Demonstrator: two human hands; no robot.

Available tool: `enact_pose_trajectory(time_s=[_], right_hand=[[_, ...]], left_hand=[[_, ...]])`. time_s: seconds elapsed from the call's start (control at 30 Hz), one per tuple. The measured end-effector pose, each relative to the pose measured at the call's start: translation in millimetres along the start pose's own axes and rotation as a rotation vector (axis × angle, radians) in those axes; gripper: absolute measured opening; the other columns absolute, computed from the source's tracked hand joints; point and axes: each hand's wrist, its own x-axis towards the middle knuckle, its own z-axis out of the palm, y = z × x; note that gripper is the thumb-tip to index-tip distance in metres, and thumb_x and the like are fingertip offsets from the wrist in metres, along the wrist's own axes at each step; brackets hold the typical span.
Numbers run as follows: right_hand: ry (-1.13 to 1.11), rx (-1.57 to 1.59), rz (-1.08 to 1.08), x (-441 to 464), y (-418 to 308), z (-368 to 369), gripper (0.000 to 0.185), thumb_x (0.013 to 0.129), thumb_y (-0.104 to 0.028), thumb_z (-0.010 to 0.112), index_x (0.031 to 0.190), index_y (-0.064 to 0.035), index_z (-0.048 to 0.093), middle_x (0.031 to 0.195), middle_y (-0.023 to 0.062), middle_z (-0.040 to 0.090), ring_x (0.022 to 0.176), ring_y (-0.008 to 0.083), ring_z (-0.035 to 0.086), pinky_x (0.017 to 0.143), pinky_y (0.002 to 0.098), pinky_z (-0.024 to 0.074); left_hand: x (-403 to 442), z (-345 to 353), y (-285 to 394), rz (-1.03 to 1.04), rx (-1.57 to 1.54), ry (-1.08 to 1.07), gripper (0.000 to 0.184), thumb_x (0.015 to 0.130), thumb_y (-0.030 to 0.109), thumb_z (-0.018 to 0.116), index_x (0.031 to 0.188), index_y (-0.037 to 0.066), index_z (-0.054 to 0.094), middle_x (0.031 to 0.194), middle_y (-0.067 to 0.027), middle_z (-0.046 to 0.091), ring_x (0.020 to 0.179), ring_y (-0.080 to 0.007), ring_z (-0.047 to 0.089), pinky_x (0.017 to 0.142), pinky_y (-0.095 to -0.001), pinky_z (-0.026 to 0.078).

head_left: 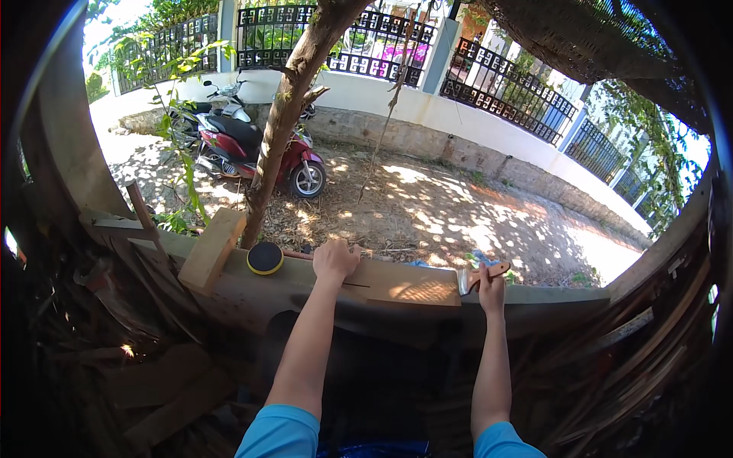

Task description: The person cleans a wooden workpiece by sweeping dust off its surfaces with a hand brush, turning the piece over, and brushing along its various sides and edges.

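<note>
A light wooden board (pixel 408 284) lies lengthwise along the top of a low ledge, with a thin dark line near its left part. My left hand (pixel 337 260) is closed over the board's left end, fingers curled on its far side. In my right hand (pixel 491 288) is a paintbrush (pixel 498 269), gripped by its wooden handle. The brush's metal band is beside the board's right end; its bristles are hard to make out. Left of my left hand sits a round black disc with a yellow rim (pixel 265 259). A thin reddish stick (pixel 298 254) reaches toward that hand.
A thick wooden block (pixel 213 252) rests on the ledge (pixel 550 295) at left. Beyond it stand a tree trunk (pixel 284 126) and a red motorbike (pixel 248 141) before a fenced wall. Scrap timber (pixel 164 382) is piled in shadow below, with more planks at right.
</note>
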Motion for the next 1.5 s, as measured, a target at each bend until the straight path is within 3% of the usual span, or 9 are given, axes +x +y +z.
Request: enact_pose_trajectory(time_s=[0.23, 0.33, 0.43, 0.53, 0.63, 0.83, 1.03, 1.23, 1.5], right_hand=[[0.038, -0.111, 0.083, 1, -7, -3, 0.052, 0.104, -0.042, 0.06, 0.081, 0.0023, 0.076, 0.07, 0.0118, 0.071, 0.067, 0.022, 0.071, 0.067, 0.0366, 0.0519], [0.008, 0.1, 0.183, -2, -15, 0, 0.051, 0.102, -0.042, 0.062, 0.084, 0.0026, 0.077, 0.071, 0.0129, 0.072, 0.065, 0.0234, 0.071, 0.067, 0.0385, 0.0523], [-0.075, -0.024, 0.018, 6, 14, -2, 0.048, 0.101, -0.042, 0.064, 0.091, 0.0028, 0.078, 0.074, 0.0141, 0.074, 0.07, 0.0249, 0.073, 0.069, 0.0392, 0.0532], [-0.223, -0.08, 0.191, 9, 7, -13, 0.047, 0.1, -0.042, 0.065, 0.097, 0.0025, 0.078, 0.082, 0.0159, 0.076, 0.078, 0.0257, 0.075, 0.072, 0.0393, 0.0543], [-0.012, -0.041, 0.049, 4, 7, -6, 0.046, 0.1, -0.042, 0.065, 0.096, 0.0021, 0.078, 0.083, 0.0161, 0.076, 0.084, 0.0257, 0.075, 0.075, 0.039, 0.0547], [-0.022, 0.062, -0.035, 1, 12, 1, 0.045, 0.101, -0.041, 0.064, 0.093, 0.0006, 0.079, 0.083, 0.0155, 0.076, 0.083, 0.0248, 0.075, 0.074, 0.0399, 0.0539], [-0.232, -0.067, 0.185, 10, 4, -15, 0.045, 0.102, -0.04, 0.064, 0.088, -0.0007, 0.079, 0.079, 0.0138, 0.075, 0.08, 0.0239, 0.073, 0.075, 0.0383, 0.0529], [0.117, 0.045, -0.045, 2, 17, 6, 0.045, 0.101, -0.041, 0.065, 0.088, 0.0002, 0.079, 0.08, 0.0136, 0.075, 0.08, 0.0216, 0.073, 0.076, 0.0375, 0.0524], [-0.124, -0.083, 0.176, 9, 7, -10, 0.046, 0.101, -0.04, 0.066, 0.09, 0.002, 0.078, 0.069, 0.0134, 0.072, 0.071, 0.0219, 0.073, 0.069, 0.0358, 0.0526]], left_hand=[[1, 1, 0, 0.013, 0.016, 0.009, 0.047, 0.093, 0.048, 0.063, 0.094, 0.004, 0.078, 0.094, -0.0192, 0.076, 0.094, -0.0345, 0.074, 0.088, -0.0456, 0.057], [0, 1, 0, 0.014, 0.024, 0.006, 0.047, 0.094, 0.048, 0.062, 0.094, 0.004, 0.078, 0.094, -0.019, 0.076, 0.094, -0.0343, 0.074, 0.087, -0.0454, 0.057], [-1, -3, 2, 0.005, 0.019, 0.001, 0.047, 0.094, 0.048, 0.062, 0.094, 0.004, 0.078, 0.093, -0.019, 0.076, 0.094, -0.0343, 0.074, 0.087, -0.0454, 0.057], [-4, -6, 5, -0.002, 0.018, -0.008, 0.047, 0.094, 0.048, 0.061, 0.093, 0.004, 0.078, 0.093, -0.0193, 0.076, 0.093, -0.0345, 0.074, 0.087, -0.0454, 0.057], [-3, -5, 5, -0.001, 0.012, -0.004, 0.046, 0.093, 0.047, 0.061, 0.092, 0.004, 0.079, 0.092, -0.0198, 0.076, 0.092, -0.0346, 0.074, 0.086, -0.0455, 0.057], [-3, -7, 5, 0.002, 0.017, -0.015, 0.046, 0.093, 0.046, 0.061, 0.09, 0.005, 0.079, 0.089, -0.0202, 0.076, 0.09, -0.0348, 0.074, 0.085, -0.0452, 0.057], [0, 0, 1, 0.022, 0.007, 0.026, 0.046, 0.093, 0.046, 0.06, 0.09, 0.005, 0.079, 0.088, -0.0203, 0.076, 0.088, -0.0349, 0.075, 0.084, -0.0454, 0.058], [-2, -1, 2, 0.026, 0.02, 0.047, 0.047, 0.093, 0.046, 0.06, 0.09, 0.004, 0.079, 0.088, -0.0204, 0.076, 0.088, -0.035, 0.075, 0.084, -0.0456, 0.058], [-1, -3, 3, 0.019, 0.022, 0.03, 0.047, 0.093, 0.047, 0.061, 0.091, 0.004, 0.079, 0.089, -0.0204, 0.076, 0.089, -0.0352, 0.075, 0.085, -0.0453, 0.058]])
